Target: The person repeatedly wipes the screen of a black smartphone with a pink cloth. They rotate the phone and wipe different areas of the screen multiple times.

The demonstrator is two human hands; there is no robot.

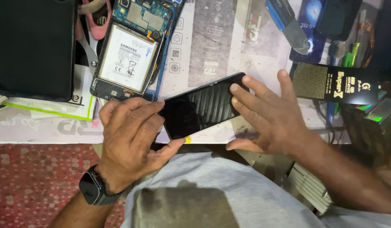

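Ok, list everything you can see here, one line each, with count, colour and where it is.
black phone: 1, screen up, centre of mat, under both hands
opened phone: 1, blue frame, white battery showing, top left of centre
black case: 1, top left
mat: 1, grey, covers the bench
pry tool: 1, blue handle, metal blade, top right
black box: 1, gold pattern, right
watch: 1, black, left wrist
left hand: on phone's near end
right hand: fingers flat on phone's far end

Both forearms are bare — no sleeves reach them. The left wrist carries a black smartwatch (92, 188) with a dark square face and matching black band. A light grey shirt (212, 194) — plain, unmarked — covers the torso.
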